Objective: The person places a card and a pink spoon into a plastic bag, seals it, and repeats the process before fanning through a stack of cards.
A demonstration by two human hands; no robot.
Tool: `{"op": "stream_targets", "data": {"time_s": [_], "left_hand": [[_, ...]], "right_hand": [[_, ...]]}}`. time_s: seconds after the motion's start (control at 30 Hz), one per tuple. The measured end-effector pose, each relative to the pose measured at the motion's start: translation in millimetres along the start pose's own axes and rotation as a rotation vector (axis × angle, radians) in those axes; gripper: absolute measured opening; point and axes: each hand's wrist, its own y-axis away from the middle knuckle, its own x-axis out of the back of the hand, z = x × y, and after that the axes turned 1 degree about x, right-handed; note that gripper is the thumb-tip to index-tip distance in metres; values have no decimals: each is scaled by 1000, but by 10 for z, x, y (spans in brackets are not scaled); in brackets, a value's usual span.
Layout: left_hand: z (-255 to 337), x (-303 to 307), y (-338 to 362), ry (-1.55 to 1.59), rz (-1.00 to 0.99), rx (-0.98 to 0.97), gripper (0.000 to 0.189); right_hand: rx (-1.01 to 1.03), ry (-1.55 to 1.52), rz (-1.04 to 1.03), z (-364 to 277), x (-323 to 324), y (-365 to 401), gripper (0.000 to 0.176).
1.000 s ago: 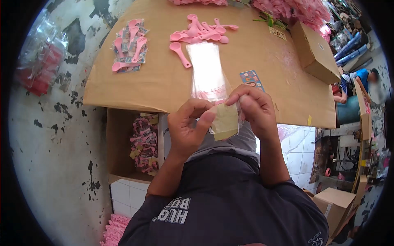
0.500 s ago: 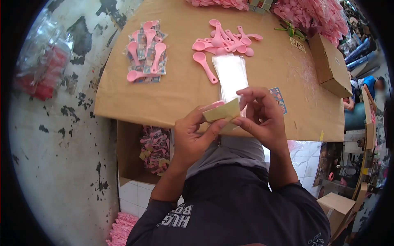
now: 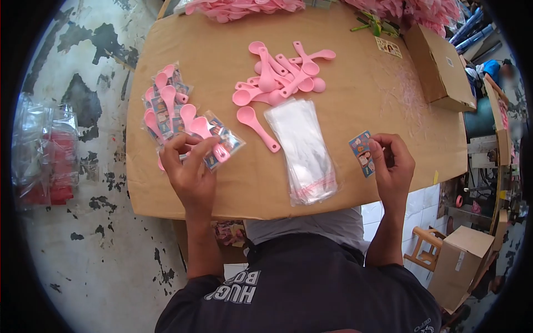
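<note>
My left hand (image 3: 189, 166) rests on the cardboard tabletop (image 3: 344, 116) and holds a bagged pink spoon (image 3: 214, 141) at the edge of a pile of bagged spoons (image 3: 166, 108). My right hand (image 3: 393, 164) is at the right, with its fingertips on a small printed card (image 3: 362, 152) that lies on the cardboard. Between the hands lies a stack of clear plastic bags (image 3: 302, 147). A single loose pink spoon (image 3: 256, 127) lies just left of the stack.
A heap of loose pink spoons (image 3: 286, 75) sits beyond the bags. More pink items (image 3: 244, 8) crowd the far edge. A brown box (image 3: 438, 69) stands at the right. Another box (image 3: 458, 266) is on the floor. A person (image 3: 494, 69) sits far right.
Both hands held a small packet close to my chest before. Now they have parted: the left has gone to the bagged spoons with a packet, the right to the printed card.
</note>
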Motion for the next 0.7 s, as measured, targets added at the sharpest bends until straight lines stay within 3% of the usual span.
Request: {"op": "stream_targets", "data": {"time_s": [0.07,0.23,0.37,0.43,0.57,0.63,0.7], "left_hand": [[-31,4,41,-166,-126,91,44],[-32,-21,298,-208,-157,159,53],[155,49,587,-277,-124,99,53],[369,44,760,-184,-111,231,46],[609,-88,1080,-70,-127,293,41],[621,-166,1200,-284,-154,225,44],[601,-228,1243,-291,-129,223,45]], "right_hand": [[18,107,17,-7,64,27,12],[111,327,30,211,305,84,24],[84,391,-74,446,410,166,44],[123,401,-147,519,378,216,56],[224,495,-147,540,346,255,56],[233,473,-106,603,329,259,53],[233,452,-115,657,332,236,51]]}}
